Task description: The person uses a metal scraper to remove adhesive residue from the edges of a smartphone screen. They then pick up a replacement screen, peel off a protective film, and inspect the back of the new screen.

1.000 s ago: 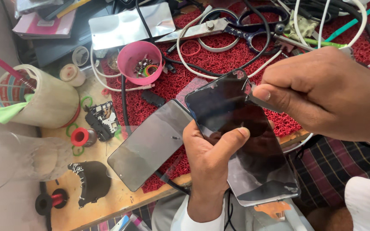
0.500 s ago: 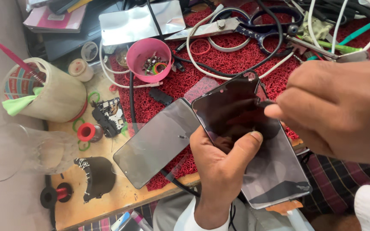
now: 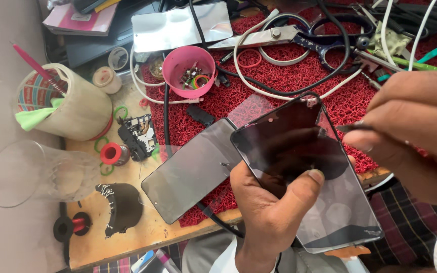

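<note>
A dark phone screen (image 3: 299, 146) is held above the bench's front edge by the left hand (image 3: 271, 212), thumb pressed flat on its face, fingers curled beneath. A thin metal tool (image 3: 352, 128) is pinched in the right hand (image 3: 416, 131), tip at the screen's right edge. A second glass panel (image 3: 190, 172) lies on the red mat (image 3: 279, 86), just beside.

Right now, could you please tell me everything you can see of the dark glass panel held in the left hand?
The dark glass panel is a thin, glossy black rectangle with rounded corners, reflecting the hand. It is tilted, one corner towards the red mat. The left hand holds it from below, thumb pressed on its face. The right hand brings a thin pointed tool to its right edge. It overlaps a clear sheet beneath.
</note>
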